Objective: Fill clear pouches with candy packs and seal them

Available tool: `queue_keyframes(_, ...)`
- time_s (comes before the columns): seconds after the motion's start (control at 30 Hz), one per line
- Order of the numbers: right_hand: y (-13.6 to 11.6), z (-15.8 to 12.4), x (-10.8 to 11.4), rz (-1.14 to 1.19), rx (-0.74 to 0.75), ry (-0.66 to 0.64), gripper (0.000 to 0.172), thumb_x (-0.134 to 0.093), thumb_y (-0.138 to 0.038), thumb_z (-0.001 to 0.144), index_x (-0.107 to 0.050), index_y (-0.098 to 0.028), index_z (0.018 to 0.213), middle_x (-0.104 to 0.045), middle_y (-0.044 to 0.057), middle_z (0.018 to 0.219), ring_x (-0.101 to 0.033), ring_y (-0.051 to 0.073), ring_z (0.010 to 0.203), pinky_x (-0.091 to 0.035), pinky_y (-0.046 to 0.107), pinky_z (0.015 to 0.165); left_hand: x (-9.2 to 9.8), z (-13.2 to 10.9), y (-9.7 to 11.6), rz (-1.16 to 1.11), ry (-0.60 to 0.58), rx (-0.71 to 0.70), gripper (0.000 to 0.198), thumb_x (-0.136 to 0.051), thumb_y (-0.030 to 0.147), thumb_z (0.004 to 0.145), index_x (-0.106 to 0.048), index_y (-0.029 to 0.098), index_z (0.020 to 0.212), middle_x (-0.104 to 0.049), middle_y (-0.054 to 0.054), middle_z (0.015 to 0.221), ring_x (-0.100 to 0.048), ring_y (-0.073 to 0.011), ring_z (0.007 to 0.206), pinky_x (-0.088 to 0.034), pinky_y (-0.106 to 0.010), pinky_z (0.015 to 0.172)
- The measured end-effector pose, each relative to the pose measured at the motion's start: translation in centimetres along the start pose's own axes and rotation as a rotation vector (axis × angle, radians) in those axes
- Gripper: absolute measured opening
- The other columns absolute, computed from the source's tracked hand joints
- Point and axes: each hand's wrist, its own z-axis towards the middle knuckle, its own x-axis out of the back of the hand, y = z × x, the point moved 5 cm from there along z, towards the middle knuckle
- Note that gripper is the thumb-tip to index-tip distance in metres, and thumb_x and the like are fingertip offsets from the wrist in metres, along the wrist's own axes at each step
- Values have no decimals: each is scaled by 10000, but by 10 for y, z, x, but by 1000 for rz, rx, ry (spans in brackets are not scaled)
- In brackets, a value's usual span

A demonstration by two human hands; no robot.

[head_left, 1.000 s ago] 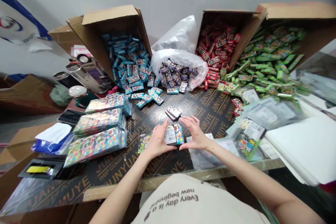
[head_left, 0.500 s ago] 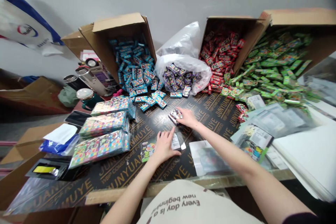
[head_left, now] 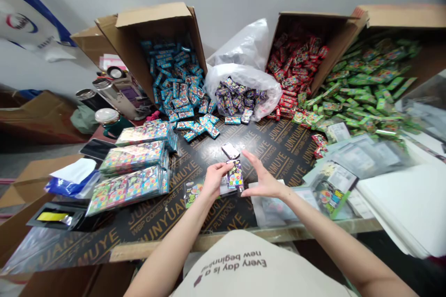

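Observation:
My left hand (head_left: 215,178) pinches a small purple printed packet (head_left: 235,175) by its upper left corner. My right hand (head_left: 262,177) is open just to the right of that packet, thumb and fingers spread around its side; whether the thumb touches it I cannot tell. Beyond both hands lies a small dark-edged packet with a white face (head_left: 230,150) on the table. Partly hidden under my left hand is a flat printed pouch (head_left: 192,191), black and green with a pale label.
Blue packets (head_left: 181,86), purple packets in a plastic bag (head_left: 237,97), red packets (head_left: 296,65) and green packets (head_left: 369,88) spill from containers at the back. Stacked printed packs (head_left: 128,183) stand left. Clear pouches (head_left: 365,158) and white sheets (head_left: 400,199) lie right.
My left hand has lifted from the flat pouch and now holds the purple packet. My right hand has let go of a small packet, drawn nearer and opened.

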Motion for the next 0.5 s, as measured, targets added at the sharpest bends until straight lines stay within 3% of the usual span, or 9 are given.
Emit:
queue_keyframes(0.07, -9, 0, -4, -151, 117, -50, 961, -725, -414, 576, -204, -228, 1361, -296, 120, 1383, -239, 301, 1281, -175, 483, 1037, -1, -1, -3, 32, 0, -9, 313, -725, 390, 568, -612, 104, 626, -585, -5, 545, -509, -93, 485, -411, -224, 532)
queue_keyframes(0.13, -11, 1, -7, -239, 172, -71, 848, -689, -353, 602, -274, -241, 1333, -400, 102, 1305, -322, 291, 1227, -176, 478, 1024, 0, -3, -3, 65, -7, -19, 318, -717, 396, 575, -631, 103, 665, -603, -20, 586, -531, -110, 531, -422, -241, 577)
queue_keyframes(0.2, -3, 2, -6, -289, 157, -32, 774, -662, -291, 590, -338, -239, 1291, -464, 89, 1223, -399, 279, 1153, -201, 464, 1002, 8, -5, 0, 172, -11, -77, 379, -712, 399, 579, -653, 114, 821, -638, -50, 711, -571, -155, 664, -431, -280, 681)
queue_keyframes(0.27, 11, 1, 1, -330, 84, 60, 735, -641, -253, 577, -371, -221, 1259, -482, 93, 1181, -431, 278, 1106, -234, 449, 972, 19, -9, 7, 479, -37, -235, 617, -728, 419, 541, -584, 156, 1081, -628, -90, 960, -556, -225, 900, -389, -355, 842)
queue_keyframes(0.33, 26, -2, 6, -365, 19, 100, 707, -636, -242, 583, -384, -210, 1243, -494, 99, 1162, -441, 282, 1088, -260, 437, 940, 25, -15, 9, 924, -108, -419, 901, -759, 440, 460, -425, 214, 1265, -535, -103, 1160, -459, -283, 1081, -269, -447, 968)
queue_keyframes(0.4, 36, -5, 4, -377, 1, 37, 711, -655, -272, 599, -377, -208, 1251, -504, 103, 1167, -445, 287, 1086, -265, 432, 926, 29, -19, 3, 1260, -202, -517, 1050, -776, 415, 413, -308, 233, 1335, -492, -103, 1198, -419, -304, 1117, -187, -493, 1003)
queue_keyframes(0.5, 38, -8, -5, -325, 35, -103, 783, -687, -349, 616, -324, -200, 1293, -498, 113, 1208, -448, 283, 1100, -253, 433, 936, 33, -20, -4, 1396, -244, -569, 1078, -740, 330, 484, -159, 216, 1384, -507, -95, 1147, -446, -284, 1074, -233, -470, 985)
